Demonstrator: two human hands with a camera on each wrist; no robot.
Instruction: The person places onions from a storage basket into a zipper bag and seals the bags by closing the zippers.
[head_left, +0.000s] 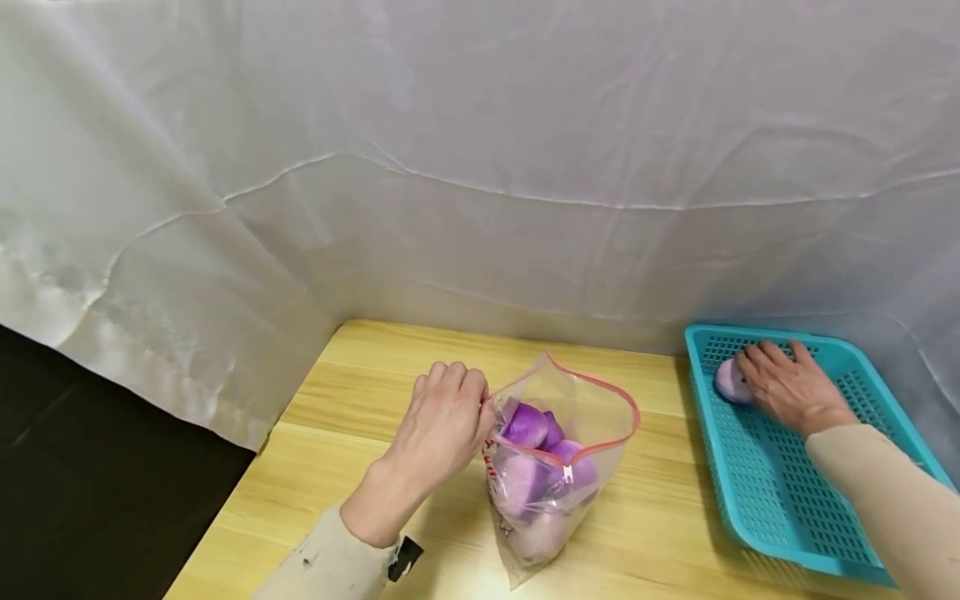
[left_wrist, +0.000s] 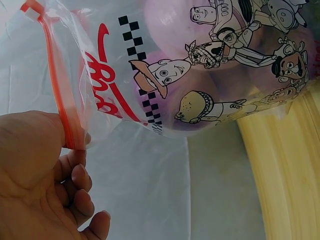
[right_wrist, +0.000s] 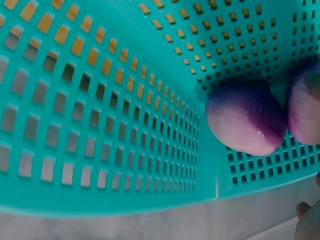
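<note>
A clear zip bag [head_left: 512, 560] with a red zip edge stands open at its top. Inside are several purple and white turnip-like vegetables [head_left: 525, 427]. My left hand [head_left: 448, 417] pinches the left side of the bag's rim between thumb and fingers, as the left wrist view also shows. My right hand [head_left: 795, 385] reaches into the far end of the teal basket [head_left: 776, 533], beside a pale purple turnip-like vegetable [head_left: 732, 382]. In the right wrist view, two such vegetables [right_wrist: 245, 117] lie side by side in a corner; only fingertips [right_wrist: 303, 209] of that hand show.
The basket with perforated walls sits at the right of the light wooden table [head_left: 360, 383]. Behind stands a wall of grey-white cloth [head_left: 480, 242]. Past the table's left edge is a dark area [head_left: 97, 467]. Cartoon figures and red lettering are printed on the bag.
</note>
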